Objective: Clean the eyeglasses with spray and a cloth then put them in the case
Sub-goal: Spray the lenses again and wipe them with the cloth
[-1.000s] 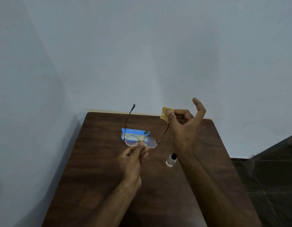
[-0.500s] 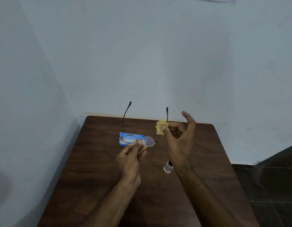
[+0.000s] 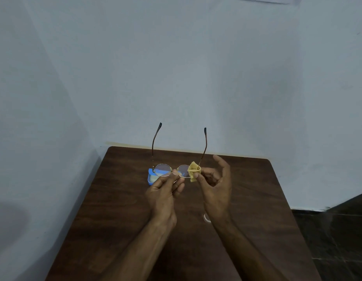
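grip on eyeglasses (image 3: pixel 172 171), case (image 3: pixel 152 178) behind

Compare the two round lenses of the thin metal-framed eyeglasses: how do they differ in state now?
The left round lens of the thin metal-framed eyeglasses is fully exposed; the right round lens is partly covered by the small yellow cloth. The right hand pinches that cloth onto the right lens, while the left hand grips near the bridge, leaving the left lens untouched. Both share the same round shape.
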{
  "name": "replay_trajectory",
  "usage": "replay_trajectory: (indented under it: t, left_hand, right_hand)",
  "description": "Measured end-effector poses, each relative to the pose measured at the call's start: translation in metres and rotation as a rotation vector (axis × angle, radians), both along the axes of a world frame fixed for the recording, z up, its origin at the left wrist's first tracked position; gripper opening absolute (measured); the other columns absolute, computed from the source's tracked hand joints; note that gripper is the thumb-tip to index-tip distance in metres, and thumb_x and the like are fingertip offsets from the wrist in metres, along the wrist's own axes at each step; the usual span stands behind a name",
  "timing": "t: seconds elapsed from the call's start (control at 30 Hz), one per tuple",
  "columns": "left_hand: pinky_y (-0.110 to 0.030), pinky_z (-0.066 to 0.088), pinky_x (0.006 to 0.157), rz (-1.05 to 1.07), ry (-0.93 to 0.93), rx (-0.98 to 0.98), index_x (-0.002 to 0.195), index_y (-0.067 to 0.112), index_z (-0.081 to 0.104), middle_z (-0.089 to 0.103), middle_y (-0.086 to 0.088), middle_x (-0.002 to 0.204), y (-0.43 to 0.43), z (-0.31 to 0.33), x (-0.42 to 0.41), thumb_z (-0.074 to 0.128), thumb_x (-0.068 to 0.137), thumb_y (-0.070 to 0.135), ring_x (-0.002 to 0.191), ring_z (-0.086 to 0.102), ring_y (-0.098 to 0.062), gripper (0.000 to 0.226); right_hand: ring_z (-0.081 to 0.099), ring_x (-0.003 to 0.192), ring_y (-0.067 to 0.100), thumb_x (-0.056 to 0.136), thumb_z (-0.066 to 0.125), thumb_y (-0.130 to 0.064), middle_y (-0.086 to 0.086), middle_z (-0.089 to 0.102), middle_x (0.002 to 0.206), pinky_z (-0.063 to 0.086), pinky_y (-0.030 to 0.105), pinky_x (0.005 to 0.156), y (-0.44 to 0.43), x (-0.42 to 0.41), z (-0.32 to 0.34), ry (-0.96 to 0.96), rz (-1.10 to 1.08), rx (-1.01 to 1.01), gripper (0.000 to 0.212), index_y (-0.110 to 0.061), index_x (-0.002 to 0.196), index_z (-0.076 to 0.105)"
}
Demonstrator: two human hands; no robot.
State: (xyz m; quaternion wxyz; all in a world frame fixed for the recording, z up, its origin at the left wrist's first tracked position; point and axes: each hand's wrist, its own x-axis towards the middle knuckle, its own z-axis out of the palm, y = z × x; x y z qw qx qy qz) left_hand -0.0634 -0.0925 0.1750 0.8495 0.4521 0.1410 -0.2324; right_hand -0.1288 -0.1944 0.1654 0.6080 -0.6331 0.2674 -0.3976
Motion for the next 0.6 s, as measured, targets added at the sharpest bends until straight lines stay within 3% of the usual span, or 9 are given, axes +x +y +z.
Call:
replay_trajectory:
  t: [0.2, 0.4, 0.53, 0.6]
  left_hand:
    - [-0.029, 0.067, 0.07, 0.025, 0.027, -0.002, 0.102, 0.0, 0.077, 0.082, -0.011, 0.091, -0.004, -0.002, 0.006, 0.075, 0.091, 0.001, 0.078, 0.08, -0.02, 0.011]
    - [-0.035, 0.067, 0.076, 0.03, 0.012, 0.049, 0.106, 0.0, 0.078, 0.082, -0.013, 0.091, -0.006, -0.009, 0.004, 0.077, 0.09, 0.004, 0.082, 0.08, -0.025, 0.016]
    - [-0.034, 0.064, 0.07, -0.003, 0.015, 0.096, 0.089, 0.001, 0.079, 0.078, -0.016, 0.083, -0.007, -0.015, -0.002, 0.075, 0.092, 0.001, 0.077, 0.075, -0.029, 0.005]
    - [-0.034, 0.06, 0.067, -0.042, -0.013, 0.122, 0.085, -0.001, 0.076, 0.075, -0.015, 0.077, -0.005, -0.016, -0.005, 0.071, 0.093, -0.003, 0.073, 0.07, -0.028, 0.009]
  right_hand:
    - [0.078, 0.103, 0.022, 0.086, 0.082, 0.002, 0.003, 0.081, 0.105, 0.062, 0.053, 0.095, 0.001, -0.007, 0.007, 0.013, -0.079, 0.017, 0.031, -0.012, 0.113, 0.076]
    - [0.078, 0.104, 0.029, 0.087, 0.079, -0.001, 0.01, 0.081, 0.106, 0.062, 0.052, 0.094, 0.021, -0.016, 0.02, -0.043, 0.001, 0.139, 0.024, -0.007, 0.11, 0.077]
    - [0.079, 0.096, 0.018, 0.09, 0.075, 0.007, 0.007, 0.082, 0.101, 0.062, 0.031, 0.084, 0.036, 0.003, 0.043, -0.073, 0.088, 0.071, 0.019, -0.002, 0.107, 0.075]
    - [0.079, 0.096, 0.016, 0.093, 0.074, 0.003, 0.002, 0.081, 0.101, 0.063, 0.031, 0.083, 0.041, 0.014, 0.051, -0.009, 0.138, -0.01, 0.019, -0.008, 0.107, 0.076]
